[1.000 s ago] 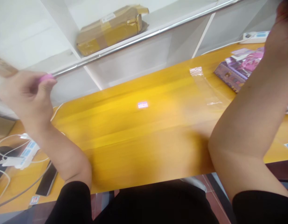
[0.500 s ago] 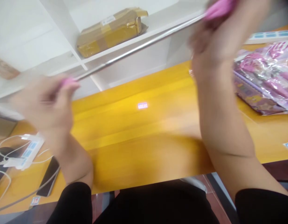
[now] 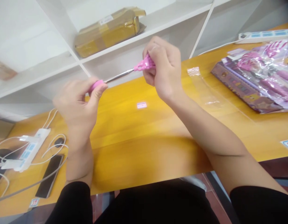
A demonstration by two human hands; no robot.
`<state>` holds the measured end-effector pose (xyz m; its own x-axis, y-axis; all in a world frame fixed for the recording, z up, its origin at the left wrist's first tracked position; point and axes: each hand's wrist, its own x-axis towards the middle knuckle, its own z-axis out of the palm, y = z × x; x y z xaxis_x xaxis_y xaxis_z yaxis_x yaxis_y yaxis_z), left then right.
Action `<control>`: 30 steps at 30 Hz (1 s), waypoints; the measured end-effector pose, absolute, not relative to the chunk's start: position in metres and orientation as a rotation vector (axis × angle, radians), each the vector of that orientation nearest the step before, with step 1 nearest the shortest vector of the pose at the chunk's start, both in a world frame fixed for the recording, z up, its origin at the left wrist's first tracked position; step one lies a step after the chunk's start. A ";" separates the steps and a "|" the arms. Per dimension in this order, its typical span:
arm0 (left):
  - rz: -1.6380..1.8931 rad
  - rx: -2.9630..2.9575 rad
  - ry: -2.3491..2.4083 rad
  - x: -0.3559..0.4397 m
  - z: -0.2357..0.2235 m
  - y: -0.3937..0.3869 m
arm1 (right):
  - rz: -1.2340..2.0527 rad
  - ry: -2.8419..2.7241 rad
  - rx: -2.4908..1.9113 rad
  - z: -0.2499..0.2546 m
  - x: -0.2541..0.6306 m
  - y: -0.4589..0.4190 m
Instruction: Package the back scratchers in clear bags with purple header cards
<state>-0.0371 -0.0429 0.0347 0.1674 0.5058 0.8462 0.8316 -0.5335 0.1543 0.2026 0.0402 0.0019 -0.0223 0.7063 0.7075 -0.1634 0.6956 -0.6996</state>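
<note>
I hold a telescopic metal rod with pink ends above the yellow table. My left hand is closed round its pink handle. My right hand pinches the pink claw-shaped head at the other end. The short silver shaft spans the gap between both hands, tilted up to the right. A small sticker lies on the table beneath them.
A clear plastic sleeve and a pile of pink packaged toys lie at the right. A power strip with white cables and a dark phone sit at the left. A taped cardboard parcel rests on the white shelf behind.
Both hands have come together toward the middle, and the long extended shaft has shortened to a short span between them. My right hand has dropped from high at the right.
</note>
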 end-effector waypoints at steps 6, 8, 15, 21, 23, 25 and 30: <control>-1.306 -2.103 -1.323 -0.034 0.031 -0.043 | 0.647 -1.401 -0.445 0.007 0.204 0.033; -1.337 -2.105 -1.279 -0.035 0.032 -0.042 | 0.617 -1.388 -0.464 0.008 0.202 0.032; -1.386 -2.125 -1.293 -0.030 0.036 -0.045 | 0.539 -1.379 -0.433 0.015 0.202 0.019; -1.422 -2.149 -1.303 -0.026 0.037 -0.049 | 0.391 -1.430 -0.476 0.025 0.211 -0.001; -1.439 -2.160 -1.303 -0.023 0.035 -0.049 | 0.334 -1.459 -0.488 0.026 0.213 -0.003; -1.459 -2.165 -1.297 -0.021 0.034 -0.048 | 0.217 -1.491 -0.503 0.025 0.216 0.001; -1.434 -2.152 -1.420 -0.054 0.043 -0.033 | 0.042 -1.445 -0.578 0.034 0.249 0.028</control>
